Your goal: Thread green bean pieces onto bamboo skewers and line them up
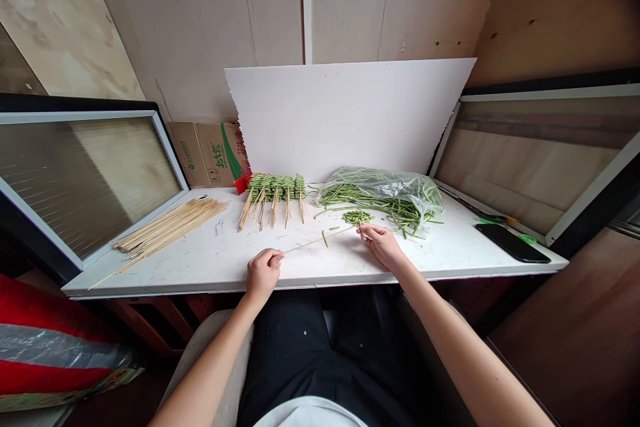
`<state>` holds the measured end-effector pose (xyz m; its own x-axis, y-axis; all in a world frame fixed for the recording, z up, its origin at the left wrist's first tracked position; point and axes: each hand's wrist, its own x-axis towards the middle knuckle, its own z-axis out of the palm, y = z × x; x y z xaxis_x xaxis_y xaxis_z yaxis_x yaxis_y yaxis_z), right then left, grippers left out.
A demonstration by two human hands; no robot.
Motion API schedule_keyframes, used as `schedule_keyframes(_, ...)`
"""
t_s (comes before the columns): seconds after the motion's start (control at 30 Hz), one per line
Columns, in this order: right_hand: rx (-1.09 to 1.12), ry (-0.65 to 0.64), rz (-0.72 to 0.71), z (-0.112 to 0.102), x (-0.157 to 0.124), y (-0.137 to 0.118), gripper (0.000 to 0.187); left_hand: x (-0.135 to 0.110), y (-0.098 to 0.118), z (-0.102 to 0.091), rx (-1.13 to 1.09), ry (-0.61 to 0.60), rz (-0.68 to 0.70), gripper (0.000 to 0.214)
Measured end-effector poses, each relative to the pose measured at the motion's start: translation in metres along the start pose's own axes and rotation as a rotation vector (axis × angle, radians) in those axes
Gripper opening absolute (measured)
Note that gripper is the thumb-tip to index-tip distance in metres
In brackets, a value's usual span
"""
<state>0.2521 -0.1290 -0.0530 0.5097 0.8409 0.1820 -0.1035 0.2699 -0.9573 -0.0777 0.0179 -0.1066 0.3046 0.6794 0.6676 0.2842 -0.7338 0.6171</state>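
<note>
A thin bamboo skewer (pixel 320 239) stretches between my two hands, low over the white tabletop. My left hand (pixel 264 273) is closed around its near end. With fingertips pinched, my right hand (pixel 379 243) is at the skewer's far tip; whether a bean piece is between those fingers is too small to tell. Just beyond it lies a small pile of cut green bean pieces (pixel 357 217). One loose bean piece (pixel 325 238) rests by the skewer. Behind are long green beans (pixel 400 210), partly covered by a clear plastic bag (pixel 390 181).
Bundles of skewered green beans (pixel 277 188) lie at the back left, sticks toward me. Many bare bamboo skewers (pixel 170 230) are spread at the left. A black phone (pixel 513 243) lies at the right edge. A white board (pixel 350 117) and a cardboard box (pixel 210 153) stand behind.
</note>
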Motion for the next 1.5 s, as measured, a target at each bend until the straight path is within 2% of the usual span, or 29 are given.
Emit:
schedule_keyframes(0.4, -0.069, 0.030, -0.009, 0.001, 0.000, -0.009, 0.044, 0.001, 0.001, 0.000, -0.004, 0.006, -0.035, 0.021)
schedule_keyframes(0.57, 0.003, 0.045, 0.037, 0.002, 0.001, -0.004, 0.041, 0.001, 0.001, 0.000, -0.016, -0.005, -0.039, 0.025)
schedule_keyframes(0.83, -0.030, 0.142, 0.028, 0.003, 0.006, 0.006, 0.040, 0.001, 0.002, -0.001, 0.006, 0.003, -0.040, 0.027)
schedule_keyframes(1.07, 0.044, 0.103, 0.028, 0.008, 0.003, 0.005, 0.041, 0.001, 0.002, -0.002, 0.013, -0.004, -0.041, 0.026)
schedule_keyframes(1.5, -0.090, 0.053, -0.101, 0.007, 0.004, 0.001, 0.038, 0.002, -0.004, -0.002, -0.014, -0.031, -0.036, 0.039)
